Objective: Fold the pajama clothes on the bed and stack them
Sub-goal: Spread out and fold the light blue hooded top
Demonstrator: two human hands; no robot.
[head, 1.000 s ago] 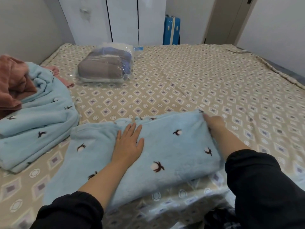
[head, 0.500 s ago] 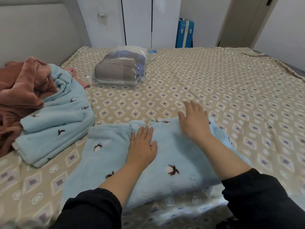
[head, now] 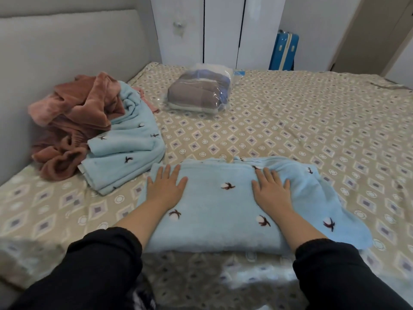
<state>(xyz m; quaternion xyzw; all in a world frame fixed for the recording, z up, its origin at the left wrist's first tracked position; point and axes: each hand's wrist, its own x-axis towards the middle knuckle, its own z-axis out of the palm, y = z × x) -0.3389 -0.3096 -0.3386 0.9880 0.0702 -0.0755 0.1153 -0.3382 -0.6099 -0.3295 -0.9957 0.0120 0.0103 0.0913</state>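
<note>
A folded light-blue fleece pajama piece [head: 223,211] with small dark bird prints lies on the bed in front of me. My left hand [head: 166,189] presses flat on its left end, fingers straight and spread. My right hand [head: 271,190] lies flat on its middle-right part, fingers straight. To the left sits a second light-blue pajama piece [head: 129,148], loosely folded. A crumpled pink-brown fleece garment [head: 76,121] is heaped beside and partly over it, against the headboard.
The bed [head: 312,130] has a beige sheet with a diamond pattern. A clear plastic bag of folded grey and blue clothes [head: 199,95] lies further back. A padded headboard [head: 67,52] is at left. White wardrobe doors and a blue suitcase [head: 283,52] stand behind the bed.
My right hand has moved from the far right edge of the blue piece onto its top and now lies flat. My left hand slid left along the cloth. The view turned left.
</note>
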